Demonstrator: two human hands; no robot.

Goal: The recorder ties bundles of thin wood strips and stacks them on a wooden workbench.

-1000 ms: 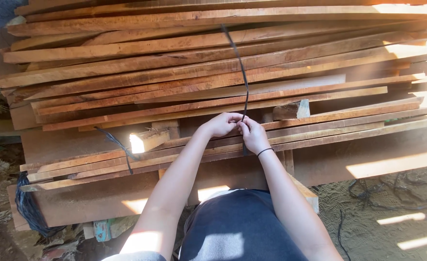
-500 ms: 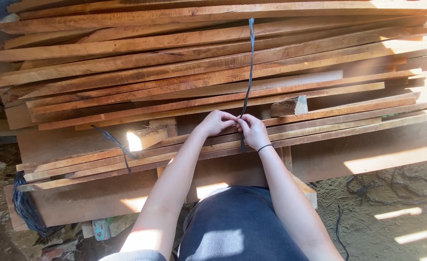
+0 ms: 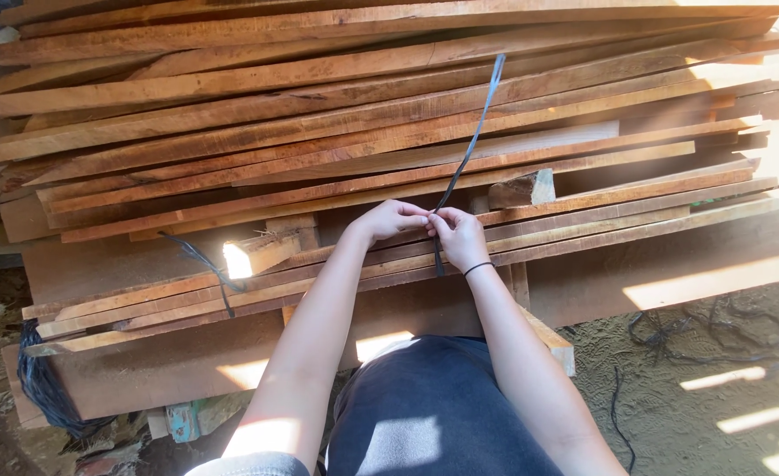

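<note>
A big stack of long reddish wooden planks [image 3: 337, 132] fills the upper part of the head view. A thin dark strap [image 3: 476, 132] runs up over the planks from my hands, and its lower end hangs just below them. My left hand [image 3: 389, 219] and my right hand [image 3: 456, 236] meet at the stack's front edge, both pinching the strap. A dark band circles my right wrist. My dark trousers show at the bottom.
Another dark strap [image 3: 203, 264] is knotted round planks at the left. A bundle of dark straps [image 3: 41, 388] hangs at the lower left corner. Loose dark strap pieces [image 3: 689, 339] lie on the sandy ground at right. A short wood offcut [image 3: 522, 189] sits between planks.
The strap's free upper end has swung from leaning left, through upright, to leaning right over the planks. My hands have stayed together at the stack's front edge.
</note>
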